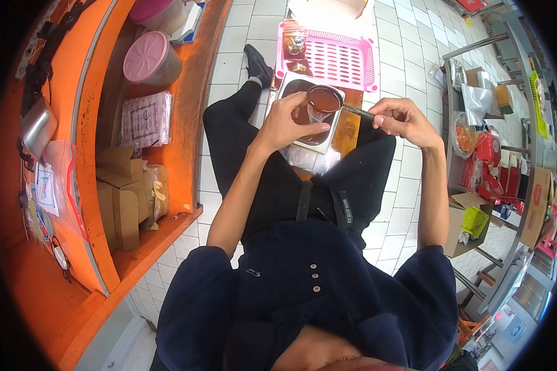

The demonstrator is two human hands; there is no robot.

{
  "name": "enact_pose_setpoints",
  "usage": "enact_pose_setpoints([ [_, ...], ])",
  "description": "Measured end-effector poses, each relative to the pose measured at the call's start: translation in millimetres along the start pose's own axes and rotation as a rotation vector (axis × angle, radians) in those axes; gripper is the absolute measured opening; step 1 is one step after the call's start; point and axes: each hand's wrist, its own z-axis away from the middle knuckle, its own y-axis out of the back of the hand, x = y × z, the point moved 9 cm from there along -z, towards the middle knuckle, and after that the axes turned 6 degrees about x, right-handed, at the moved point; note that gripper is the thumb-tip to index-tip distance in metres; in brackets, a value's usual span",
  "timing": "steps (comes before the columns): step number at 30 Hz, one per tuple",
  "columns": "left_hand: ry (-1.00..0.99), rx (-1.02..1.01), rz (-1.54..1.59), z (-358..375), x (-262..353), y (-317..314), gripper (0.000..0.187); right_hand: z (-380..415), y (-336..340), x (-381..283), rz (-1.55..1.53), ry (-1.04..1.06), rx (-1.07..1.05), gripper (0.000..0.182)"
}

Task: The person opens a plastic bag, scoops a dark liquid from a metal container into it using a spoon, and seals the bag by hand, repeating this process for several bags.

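Note:
My right hand point(403, 122) is closed around the dark handle of a ladle point(323, 99), whose round bowl is full of reddish-brown sauce. Just under the bowl, my left hand point(286, 125) holds what looks like a small clear plastic bag point(319, 115) between thumb and fingers; the ladle partly hides its mouth. Both are above a rectangular metal pan point(320, 147) with more brown sauce in it, standing between my knees. Clear plastic point(309, 162) lies at the pan's near side.
Beyond the pan, a pink basket point(353, 43) holds filled brown packets point(295, 42). An orange shelf point(161, 247) at left carries a pink-lidded tub point(153, 59), plastic packs point(145, 120) and cardboard boxes point(122, 191). A metal rack point(476, 44) with goods stands at right.

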Motion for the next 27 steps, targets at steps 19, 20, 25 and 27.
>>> enact_pose_setpoints([
  [19, -0.04, 0.011, 0.068, 0, 12, 2, 0.058, -5, -1, 11, 0.049, 0.056, 0.026, 0.014],
  [20, -0.04, 0.016, 0.105, 0, 13, 2, 0.059, -5, -1, 12, 0.049, 0.056, 0.023, 0.014],
  [25, -0.044, 0.021, 0.124, -1, 15, 2, 0.062, -3, 1, 8, 0.007, 0.048, 0.022, 0.016],
  [27, -0.032, 0.008, 0.074, 0, 14, 2, 0.06, -2, 3, 5, -0.002, 0.054, 0.023, 0.016],
])
